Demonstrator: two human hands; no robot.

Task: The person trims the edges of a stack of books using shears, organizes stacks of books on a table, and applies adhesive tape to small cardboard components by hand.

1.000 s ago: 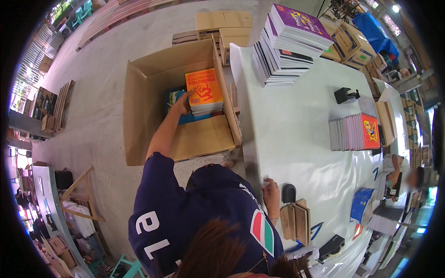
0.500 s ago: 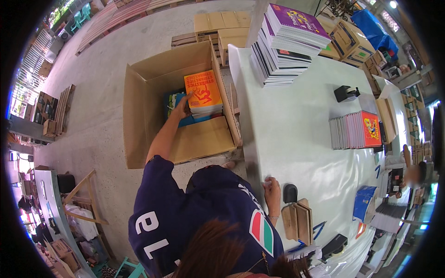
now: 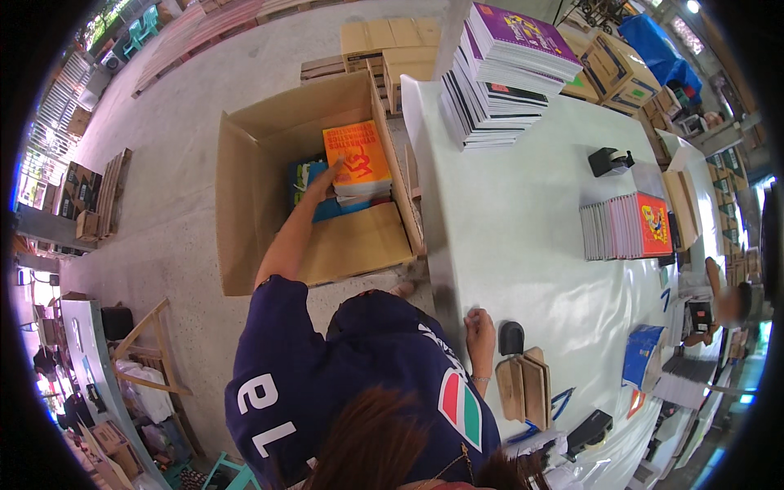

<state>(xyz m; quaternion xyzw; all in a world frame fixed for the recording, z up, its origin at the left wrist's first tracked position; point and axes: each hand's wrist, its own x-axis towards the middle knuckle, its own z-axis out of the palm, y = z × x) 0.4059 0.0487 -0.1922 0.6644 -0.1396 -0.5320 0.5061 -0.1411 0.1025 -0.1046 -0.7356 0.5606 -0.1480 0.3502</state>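
A stack of orange gymnastics books (image 3: 359,157) sits in the far right part of a large open cardboard box (image 3: 260,151). My left hand (image 3: 323,181) reaches into the box, closed at the left edge of that stack, with its fingertips at the top cover. Blue books (image 3: 341,207) lie beneath and beside the orange ones, partly hidden by my hand. On the table's left edge rests my right hand (image 3: 480,331), its fingers curled together; what they hold, if anything, is hidden.
The white-covered table (image 3: 523,237) runs along my right. It bears a tall stack of purple and black-edged books (image 3: 506,90), red-covered books (image 3: 625,227), a tape dispenser (image 3: 610,162) and wooden blocks (image 3: 524,385). Closed cartons (image 3: 400,41) stand beyond the box. Another person (image 3: 719,302) is at far right.
My left hand stays at the orange stack, its fingers shifted slightly over the cover. My right hand has curled a little more at the table's edge.
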